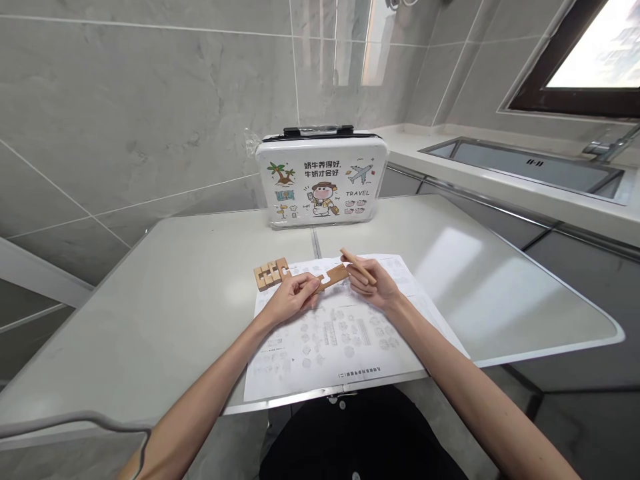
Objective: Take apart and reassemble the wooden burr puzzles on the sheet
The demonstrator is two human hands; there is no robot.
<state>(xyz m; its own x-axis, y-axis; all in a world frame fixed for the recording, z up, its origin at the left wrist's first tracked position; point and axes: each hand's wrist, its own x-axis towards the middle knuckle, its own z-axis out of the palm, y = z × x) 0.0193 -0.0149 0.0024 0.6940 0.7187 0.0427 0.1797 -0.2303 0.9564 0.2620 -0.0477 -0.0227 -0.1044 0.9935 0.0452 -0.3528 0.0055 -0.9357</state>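
Note:
Between my two hands is a flat notched wooden puzzle piece. My left hand pinches its left end between thumb and fingers. In my right hand a straight wooden stick is gripped, tilted with its upper end to the left. The notched piece's right end reaches the right fingers; I cannot tell whether they press on it. Just beyond my left hand, several notched wooden pieces stand side by side in a row. Under both hands lies a printed sheet with small line drawings.
A white case with cartoon prints and a black handle stands upright at the back of the folding table. To the right are a counter with a sink and a tap. A grey cable crosses the lower left.

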